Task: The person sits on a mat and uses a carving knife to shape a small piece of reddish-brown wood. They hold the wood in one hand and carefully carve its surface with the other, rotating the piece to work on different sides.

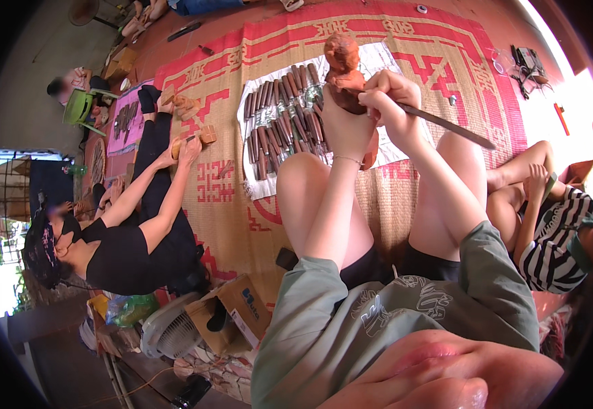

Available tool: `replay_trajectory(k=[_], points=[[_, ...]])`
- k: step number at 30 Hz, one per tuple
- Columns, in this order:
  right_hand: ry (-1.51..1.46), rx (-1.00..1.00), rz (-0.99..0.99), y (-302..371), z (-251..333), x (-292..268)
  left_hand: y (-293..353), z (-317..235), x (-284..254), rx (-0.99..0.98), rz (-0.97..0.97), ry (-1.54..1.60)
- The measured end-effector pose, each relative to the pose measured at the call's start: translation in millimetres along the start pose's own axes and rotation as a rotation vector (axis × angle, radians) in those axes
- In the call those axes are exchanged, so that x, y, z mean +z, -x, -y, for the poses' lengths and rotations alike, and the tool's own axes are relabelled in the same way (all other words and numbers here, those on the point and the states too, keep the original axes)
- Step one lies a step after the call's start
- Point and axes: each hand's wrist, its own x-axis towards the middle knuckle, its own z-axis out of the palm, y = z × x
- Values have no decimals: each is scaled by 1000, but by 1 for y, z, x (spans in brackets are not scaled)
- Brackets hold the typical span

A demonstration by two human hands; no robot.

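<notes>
Left hand point(346, 124) wrapped round figure point(342, 58), over far edge of cloth point(377, 57), right hand point(393, 97) pinching blade point(454, 129), its inner end seemingly at figure, contact hidden, tools point(285, 127) rowed toward left edge.

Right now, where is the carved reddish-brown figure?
In the head view, upper centre: the figure is held in the left hand, right of the tool rows.

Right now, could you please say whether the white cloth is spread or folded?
Spread: the white cloth lies out on the patterned mat, bearing rows of brown-handled tools.
</notes>
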Motion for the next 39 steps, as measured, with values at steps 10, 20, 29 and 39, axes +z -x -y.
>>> replay_trajectory(k=[10, 20, 29, 39], points=[[7, -10, -61, -1, -2, 1, 0, -5, 8, -50, 18, 199], [-6, -6, -75, 0, -3, 4, -2, 5, 6, -44, -4, 215], [11, -17, -37, 4, -3, 2, 0, -1, 3, -21, 15, 140], [15, -32, -61, 2, -3, 3, 1, -11, 1, -56, 13, 42]])
